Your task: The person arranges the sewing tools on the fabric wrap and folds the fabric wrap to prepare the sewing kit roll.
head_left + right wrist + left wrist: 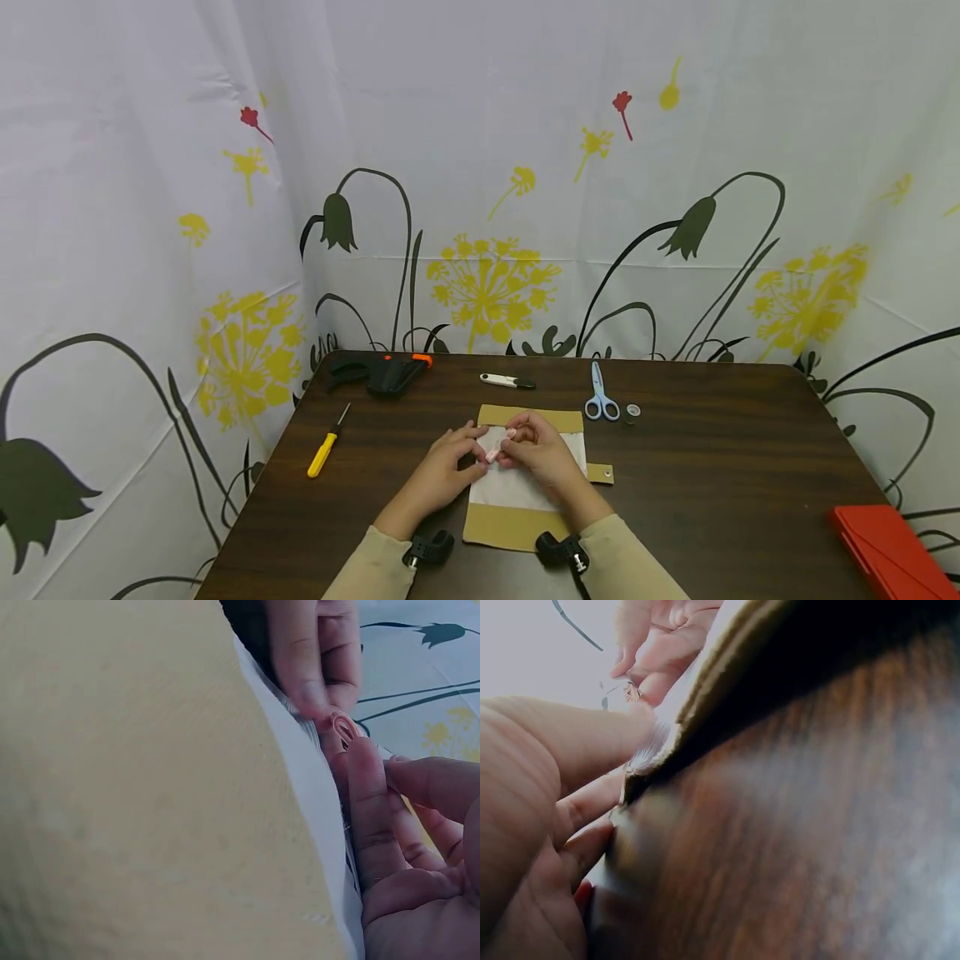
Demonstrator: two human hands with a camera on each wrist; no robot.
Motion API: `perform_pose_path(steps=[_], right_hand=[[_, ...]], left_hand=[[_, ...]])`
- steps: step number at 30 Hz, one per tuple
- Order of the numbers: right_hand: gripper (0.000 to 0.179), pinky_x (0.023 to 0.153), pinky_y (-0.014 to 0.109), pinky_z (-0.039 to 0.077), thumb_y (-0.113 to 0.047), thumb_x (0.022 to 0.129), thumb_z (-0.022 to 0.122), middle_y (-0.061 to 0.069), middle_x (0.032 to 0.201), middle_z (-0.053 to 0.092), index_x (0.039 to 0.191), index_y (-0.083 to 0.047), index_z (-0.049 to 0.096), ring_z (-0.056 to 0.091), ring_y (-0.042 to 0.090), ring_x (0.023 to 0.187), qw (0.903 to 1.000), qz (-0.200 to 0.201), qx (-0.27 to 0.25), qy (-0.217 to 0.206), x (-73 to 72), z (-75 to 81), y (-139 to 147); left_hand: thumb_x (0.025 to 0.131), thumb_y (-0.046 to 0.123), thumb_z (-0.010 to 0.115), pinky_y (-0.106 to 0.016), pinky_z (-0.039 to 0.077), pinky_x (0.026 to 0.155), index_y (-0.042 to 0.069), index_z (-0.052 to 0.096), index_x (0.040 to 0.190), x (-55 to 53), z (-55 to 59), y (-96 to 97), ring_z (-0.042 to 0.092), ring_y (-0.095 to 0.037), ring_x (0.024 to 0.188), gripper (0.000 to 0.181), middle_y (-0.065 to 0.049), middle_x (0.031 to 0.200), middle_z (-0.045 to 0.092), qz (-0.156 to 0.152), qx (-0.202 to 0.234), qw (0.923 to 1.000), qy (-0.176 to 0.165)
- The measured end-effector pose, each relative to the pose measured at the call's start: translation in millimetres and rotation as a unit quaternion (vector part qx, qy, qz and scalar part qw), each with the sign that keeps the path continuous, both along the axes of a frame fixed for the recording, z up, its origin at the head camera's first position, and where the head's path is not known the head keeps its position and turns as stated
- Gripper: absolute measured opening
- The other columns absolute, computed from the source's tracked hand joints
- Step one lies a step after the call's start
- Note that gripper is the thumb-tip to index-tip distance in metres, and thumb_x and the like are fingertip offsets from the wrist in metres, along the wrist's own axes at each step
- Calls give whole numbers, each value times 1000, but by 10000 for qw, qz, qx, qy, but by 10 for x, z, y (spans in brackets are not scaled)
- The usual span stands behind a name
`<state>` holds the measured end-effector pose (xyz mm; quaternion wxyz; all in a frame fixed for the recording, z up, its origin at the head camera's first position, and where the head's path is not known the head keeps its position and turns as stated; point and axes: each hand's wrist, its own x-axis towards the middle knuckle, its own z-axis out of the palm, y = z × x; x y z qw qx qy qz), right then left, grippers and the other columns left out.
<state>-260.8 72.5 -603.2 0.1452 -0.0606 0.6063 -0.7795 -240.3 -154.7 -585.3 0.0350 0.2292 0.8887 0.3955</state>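
Note:
A small pink-and-white strip, like folded ribbon [492,455], is held between both hands over the white middle of a flat tan-and-white cloth piece [517,492]. Its folded loop [345,729] shows in the right wrist view. My right hand [542,450] pinches the strip with thumb and fingertip. From the other side, my left hand [448,468] pinches the lower end, thumb tip beside the cloth's left edge. In the left wrist view, the lower fingers of this hand lie against that edge, and the thumb [592,739] covers part of the strip.
A strap with a snap [602,473] sticks out at the cloth's right. Behind are a white-and-black pen-like tool [507,381], blue scissors [600,400] and a small roll [633,411]. A yellow screwdriver [324,450], black-and-orange tool [390,375] and red box [896,550] lie farther out.

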Motion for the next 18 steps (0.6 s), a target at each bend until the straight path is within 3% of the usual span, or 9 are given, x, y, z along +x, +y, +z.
perform_pose_path(steps=[10, 18], right_hand=[[24, 79, 30, 67, 1, 107, 64, 5, 92, 73, 127, 8, 55, 80, 16, 84, 9996, 247, 94, 48, -16, -15, 17], [22, 79, 30, 67, 1, 106, 66, 7, 93, 74, 125, 6, 55, 79, 17, 84, 9998, 121, 173, -72, -14, -19, 9]], left_hand=[[103, 23, 76, -70, 21, 132, 21, 68, 96, -10, -27, -3, 40, -39, 162, 11, -9, 161, 61, 68, -5, 10000, -13], [102, 18, 77, -68, 20, 133, 22, 69, 95, -7, -26, -7, 39, -37, 163, 11, -10, 161, 61, 70, 47, 9999, -92]])
